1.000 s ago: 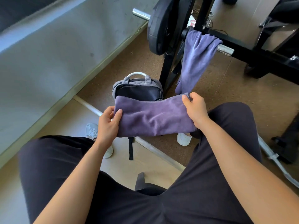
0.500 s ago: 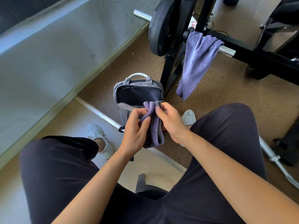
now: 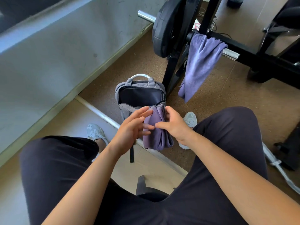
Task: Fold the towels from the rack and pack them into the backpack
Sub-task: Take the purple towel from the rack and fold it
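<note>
honestly nothing legible here; there's a red and white patterned patch (image 3: 196, 26) behind the rack upright (image 3: 207, 13), too small to make out any letters; a tiny white mark (image 3: 296, 63) on the black frame (image 3: 267, 60) at the far right, just a smudge; the left shoe (image 3: 95, 133) has a faint emblem, can't read it either

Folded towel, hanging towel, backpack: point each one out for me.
folded towel (image 3: 157, 139), head view, middle of the bundle.
hanging towel (image 3: 200, 65), head view, middle of the draped cloth.
backpack (image 3: 140, 95), head view, dark inner wall of the open mouth.
</note>
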{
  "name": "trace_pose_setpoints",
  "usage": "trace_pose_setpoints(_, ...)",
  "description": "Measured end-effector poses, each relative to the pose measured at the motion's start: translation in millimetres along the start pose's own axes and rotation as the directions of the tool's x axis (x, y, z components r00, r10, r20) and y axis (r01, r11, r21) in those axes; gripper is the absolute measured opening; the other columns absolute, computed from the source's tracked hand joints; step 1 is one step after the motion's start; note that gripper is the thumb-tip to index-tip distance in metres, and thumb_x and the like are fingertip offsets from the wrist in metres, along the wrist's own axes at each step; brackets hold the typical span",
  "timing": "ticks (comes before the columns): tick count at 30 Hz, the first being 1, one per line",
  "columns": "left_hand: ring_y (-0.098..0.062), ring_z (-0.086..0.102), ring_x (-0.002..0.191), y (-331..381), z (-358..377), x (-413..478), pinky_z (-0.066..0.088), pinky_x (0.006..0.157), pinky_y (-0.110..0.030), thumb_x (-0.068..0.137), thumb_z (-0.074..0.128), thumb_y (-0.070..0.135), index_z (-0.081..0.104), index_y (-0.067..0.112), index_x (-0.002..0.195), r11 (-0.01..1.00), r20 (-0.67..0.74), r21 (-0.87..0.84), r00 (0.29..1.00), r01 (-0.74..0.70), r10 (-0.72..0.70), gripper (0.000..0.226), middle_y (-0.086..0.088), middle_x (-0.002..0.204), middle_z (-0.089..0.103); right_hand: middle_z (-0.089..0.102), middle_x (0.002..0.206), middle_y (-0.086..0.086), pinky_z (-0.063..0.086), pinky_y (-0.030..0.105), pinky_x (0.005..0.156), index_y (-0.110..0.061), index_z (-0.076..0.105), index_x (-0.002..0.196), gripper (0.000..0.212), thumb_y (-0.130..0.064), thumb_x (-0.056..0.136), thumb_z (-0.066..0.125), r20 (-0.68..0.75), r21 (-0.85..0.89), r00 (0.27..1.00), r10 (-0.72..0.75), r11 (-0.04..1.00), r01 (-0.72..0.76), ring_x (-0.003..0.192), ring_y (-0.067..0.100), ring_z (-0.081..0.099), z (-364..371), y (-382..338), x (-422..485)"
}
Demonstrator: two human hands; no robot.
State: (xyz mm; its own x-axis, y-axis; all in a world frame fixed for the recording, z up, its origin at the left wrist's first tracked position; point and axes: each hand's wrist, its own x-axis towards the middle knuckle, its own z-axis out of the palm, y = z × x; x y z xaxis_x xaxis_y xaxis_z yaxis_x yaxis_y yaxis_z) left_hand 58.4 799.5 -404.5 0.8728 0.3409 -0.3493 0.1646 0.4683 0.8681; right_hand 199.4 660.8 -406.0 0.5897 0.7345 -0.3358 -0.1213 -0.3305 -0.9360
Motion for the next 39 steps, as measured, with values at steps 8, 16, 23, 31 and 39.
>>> trace_pose_setpoints(8,-0.021,0.063,0.126,-4.4,-10.7,1.2,0.051,0.098,-0.037,0.078,0.07,0.058,0.055,0.025,0.143,0.98,-0.151,0.002,0.968,0.201,-0.198,0.074,-0.001,0.14,0.065,0.069,0.11,0.01,0.056,0.029,0.088,-0.007,0.056,0.128,0.041,0.006,0.089,0.054,0.222,0.493,0.975,0.009,0.862,-0.12,0.103,0.02,0.067,-17.7,-24.1,-7.4)
trace_pose_setpoints(16,-0.02,0.073,0.085,-10.8,0.4,-0.8,0.057,0.064,-0.029,0.075,0.082,0.025,0.069,0.009,0.112,0.994,-0.186,0.054,0.979,0.093,-0.081,0.042,-0.006,0.099,0.077,0.069,0.123,0.012,0.055,0.037,0.094,-0.01,0.058,0.131,0.048,-0.006,0.083,0.065,0.12,0.424,0.988,0.092,0.896,-0.135,0.114,0.025,0.066,-20.8,-12.0,0.4)
trace_pose_setpoints(23,-0.013,0.068,0.088,-24.2,-6.3,3.7,0.059,0.081,-0.042,0.082,0.082,0.033,0.067,0.021,0.103,0.886,-0.351,0.463,0.919,0.006,0.178,0.029,0.002,0.095,0.075,0.068,0.112,-0.005,0.05,0.008,0.073,-0.016,0.055,0.124,0.05,-0.006,0.082,0.081,-0.037,-0.039,0.995,0.092,0.995,-0.093,0.103,0.007,0.065,-9.3,-0.8,-2.1)
trace_pose_setpoints(31,-0.019,0.06,0.098,-21.3,8.9,0.2,0.04,0.064,-0.034,0.083,0.072,0.036,0.051,0.034,0.115,0.277,-0.221,0.957,0.829,0.083,0.514,0.039,0.012,0.109,0.053,0.074,0.108,0.004,0.056,0.036,0.091,-0.012,0.065,0.119,0.042,-0.014,0.08,0.081,-0.164,-0.086,0.98,0.11,0.988,-0.126,0.103,0.017,0.069,5.9,11.0,0.8)
trace_pose_setpoints(39,-0.006,0.045,0.078,-29.8,17.0,-5.6,0.05,0.069,-0.033,0.077,0.07,0.029,0.056,0.025,0.129,0.358,0.162,0.871,0.885,-0.336,0.437,0.054,0.01,0.099,0.048,0.071,0.093,0.01,0.059,0.044,0.077,-0.006,0.065,0.102,0.026,0.0,0.077,0.067,-0.21,-0.202,0.972,0.102,0.969,-0.145,0.092,0.024,0.07,10.2,17.3,1.9)
